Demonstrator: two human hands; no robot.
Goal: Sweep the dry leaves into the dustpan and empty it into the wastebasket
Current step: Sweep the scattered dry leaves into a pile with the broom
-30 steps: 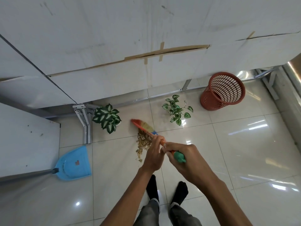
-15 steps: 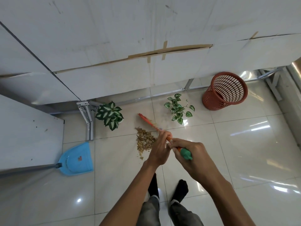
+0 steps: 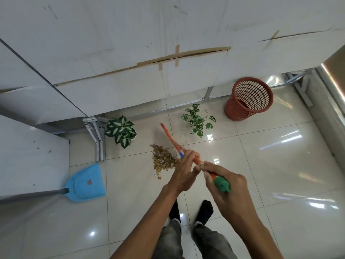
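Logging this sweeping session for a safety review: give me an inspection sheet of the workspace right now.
Surface: glossy tiled floor, glare patches.
Job's things: dry leaves piled beside the broom; blue dustpan apart at left, no leaves seen inside; red wastebasket upright at far right.
Clutter: white-veined plant and striped-leaf plant on the floor.
Hands: left hand and right hand both grip the broom handle.
Cables: nothing seen.
Surroundings: white tables with taped seam, metal legs.

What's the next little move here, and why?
Probably sweep the orange-handled broom leftward through the brown dry-leaf pile toward the blue plastic dustpan: left hand and right hand hold it, bristles beyond the pile, dustpan lying apart to its left.
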